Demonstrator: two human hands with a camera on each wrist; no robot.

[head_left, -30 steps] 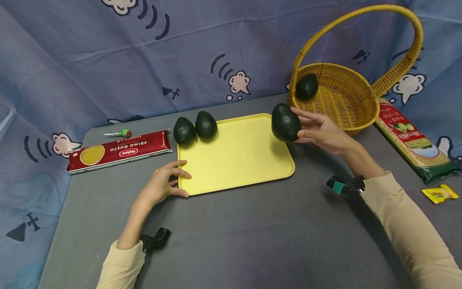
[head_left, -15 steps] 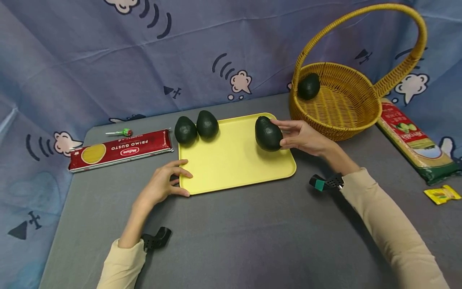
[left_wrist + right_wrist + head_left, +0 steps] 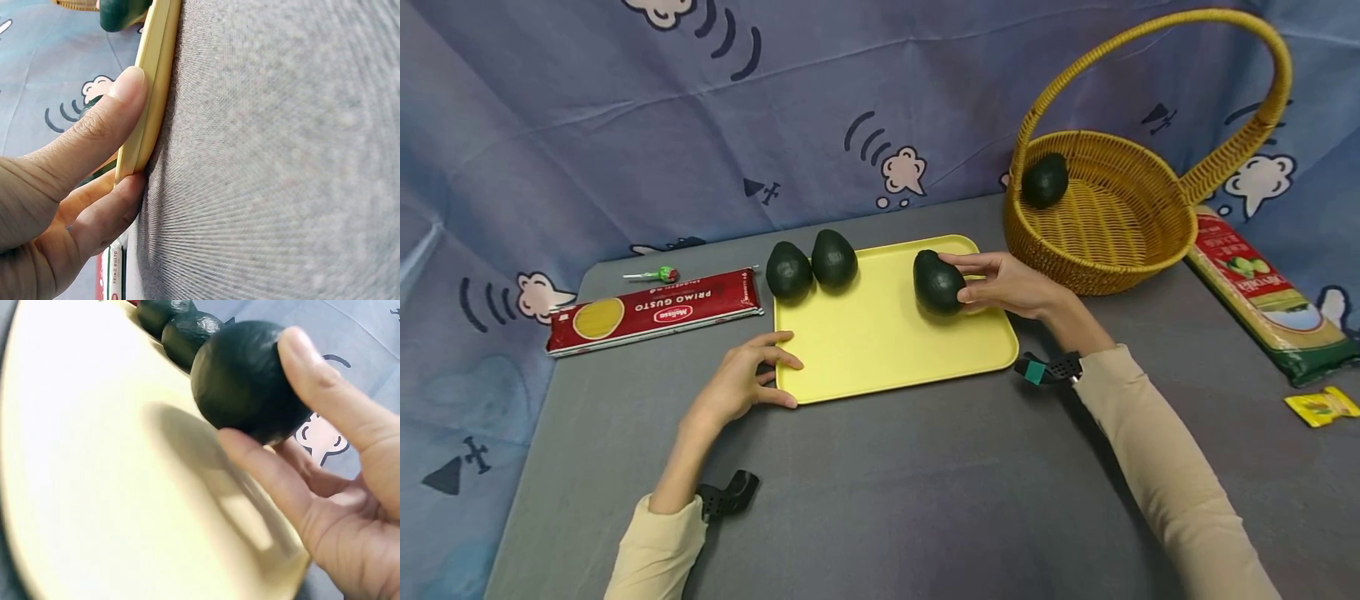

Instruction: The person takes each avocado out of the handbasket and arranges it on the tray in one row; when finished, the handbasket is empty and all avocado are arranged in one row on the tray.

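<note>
My right hand [image 3: 1007,285] holds a dark green avocado [image 3: 937,284] by its right side, over the right half of a yellow tray [image 3: 880,350]. In the right wrist view thumb and fingers press the avocado [image 3: 247,381], and its shadow falls on the tray beneath. Two more avocados, one [image 3: 789,272] at the tray's back left corner and another [image 3: 834,260] beside it, lie close together. My left hand [image 3: 737,377] grips the tray's front left corner. The left wrist view has its thumb [image 3: 94,131] on the rim and fingers around the corner.
A wicker basket [image 3: 1105,271] with a tall handle stands at back right, an avocado [image 3: 1045,181] inside. Right of it lie a red-and-green food bag [image 3: 1262,292] and a small yellow packet [image 3: 1322,407]. A red spaghetti pack [image 3: 655,312] and a lollipop [image 3: 658,275] lie left.
My right hand has carried the avocado left and down, from beside the basket to over the tray's right half. The left hand has stayed at the tray's corner.
</note>
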